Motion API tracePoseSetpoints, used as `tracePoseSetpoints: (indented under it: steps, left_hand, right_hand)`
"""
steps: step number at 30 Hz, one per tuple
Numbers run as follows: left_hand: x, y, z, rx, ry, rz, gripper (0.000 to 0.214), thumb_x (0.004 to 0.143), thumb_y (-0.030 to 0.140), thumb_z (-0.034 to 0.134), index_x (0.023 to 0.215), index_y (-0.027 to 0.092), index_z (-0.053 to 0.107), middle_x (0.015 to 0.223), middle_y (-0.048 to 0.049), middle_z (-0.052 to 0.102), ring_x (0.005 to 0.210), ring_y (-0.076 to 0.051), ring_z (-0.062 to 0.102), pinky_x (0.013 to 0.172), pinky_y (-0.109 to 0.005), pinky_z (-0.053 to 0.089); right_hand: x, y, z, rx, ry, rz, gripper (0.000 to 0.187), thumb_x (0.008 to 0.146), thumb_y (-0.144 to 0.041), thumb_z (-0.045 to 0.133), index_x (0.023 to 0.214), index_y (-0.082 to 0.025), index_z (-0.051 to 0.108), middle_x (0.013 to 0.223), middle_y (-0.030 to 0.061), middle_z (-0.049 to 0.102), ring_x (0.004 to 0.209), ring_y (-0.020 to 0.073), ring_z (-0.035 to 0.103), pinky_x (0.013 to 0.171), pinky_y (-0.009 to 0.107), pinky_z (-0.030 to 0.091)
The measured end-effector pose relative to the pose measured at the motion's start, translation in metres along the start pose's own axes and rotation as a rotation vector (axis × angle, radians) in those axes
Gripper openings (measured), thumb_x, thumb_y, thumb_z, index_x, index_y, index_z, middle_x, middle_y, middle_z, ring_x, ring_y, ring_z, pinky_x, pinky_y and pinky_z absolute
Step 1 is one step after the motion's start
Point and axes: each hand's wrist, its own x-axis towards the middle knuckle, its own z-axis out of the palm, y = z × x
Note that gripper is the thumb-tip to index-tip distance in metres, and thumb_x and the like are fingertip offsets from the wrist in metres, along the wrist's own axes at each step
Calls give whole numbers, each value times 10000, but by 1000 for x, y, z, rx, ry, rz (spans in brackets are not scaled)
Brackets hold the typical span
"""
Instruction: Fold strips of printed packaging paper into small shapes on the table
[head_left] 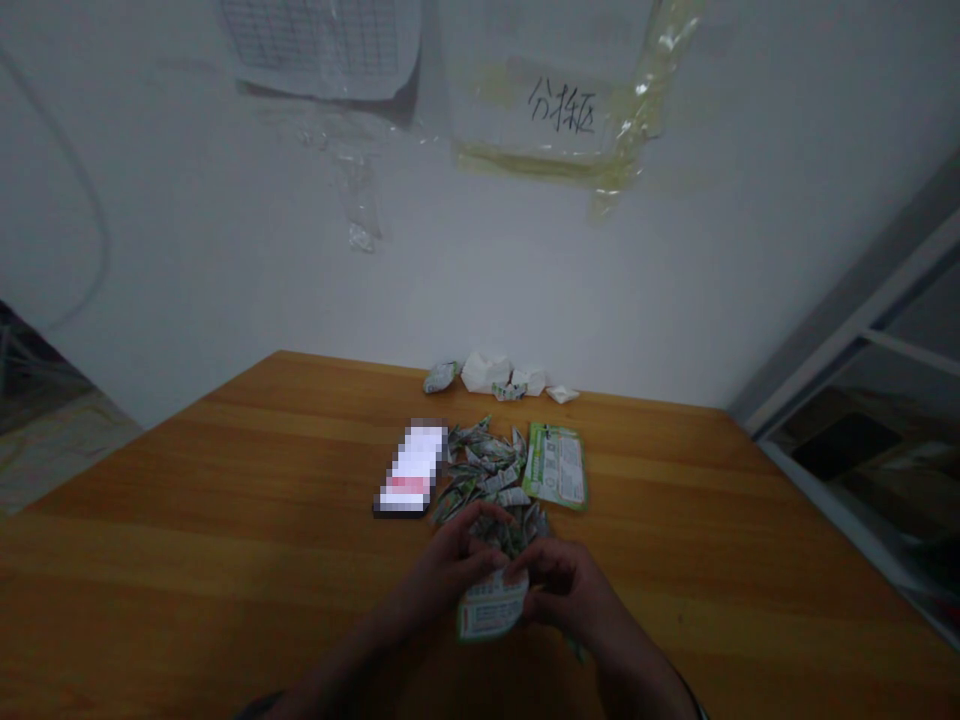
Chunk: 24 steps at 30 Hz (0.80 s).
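Low in the middle of the head view, a small printed packet [491, 612] with green edges and white text panels is held between both hands. My left hand [466, 550] pinches its upper left part with thumb and fingers. My right hand [556, 580] grips the upper right edge, fingers curled. Just beyond the hands lies a heap of folded or crumpled green-and-white printed pieces [487, 470], partly hidden by my left hand. To the heap's right a flat green-and-white packet [556, 467] rests on the table.
A phone [412, 470] with a lit, pixelated screen lies left of the heap. Crumpled white tissues [486, 373] and a crumpled wrapper [440, 377] sit at the wooden table's [225, 470] back edge, against the wall. A framed shelf [847, 450] stands at the right.
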Motion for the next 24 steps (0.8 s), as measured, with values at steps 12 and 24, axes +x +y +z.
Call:
tracePoseSetpoints:
  steps: [12, 24]
  left_hand:
    - [1, -5, 1, 68, -36, 42, 333, 752, 428, 647, 987, 218, 542, 527, 100, 377, 458, -89, 312, 458, -193, 250]
    - [3, -5, 0, 450, 162, 278, 254, 827, 355, 599, 659, 166, 614, 646, -14, 592, 644, -165, 531, 601, -239, 393]
  right_hand:
    - [13, 13, 3, -97, 206, -77, 253, 563, -306, 866, 571, -147, 670, 551, -16, 669, 493, 105, 599, 519, 203, 461]
    - [11, 15, 3, -283, 300, -163, 282, 716, -429, 776, 721, -154, 709, 593, 3, 678, 530, 130, 624, 504, 208, 484]
